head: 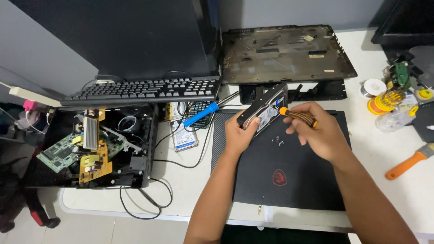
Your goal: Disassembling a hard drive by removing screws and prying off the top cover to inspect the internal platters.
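Above the closed black laptop with a ribbed lid (280, 167), the person's left hand (239, 133) has its grip closed around a slim rectangular black-and-silver drive in its bracket (263, 108), tilting it up off the lid. The right hand (316, 133) pinches a small screwdriver with an orange-and-black knurled handle (298, 116), its tip touching the drive's upper face. A few tiny screws (276, 141) lie on the lid just below the drive. Near the left hand, on the white tabletop (190, 180), rest a blue-handled soldering iron (210, 110) and a bare silver hard drive (184, 138). Behind them stands a black keyboard (144, 90), and farther left an opened black case with green and yellow circuit boards (92, 149). A removed dark laptop bottom cover (285, 52) lies beyond the hands. An orange-handled brush (409, 162) sits well to the right.
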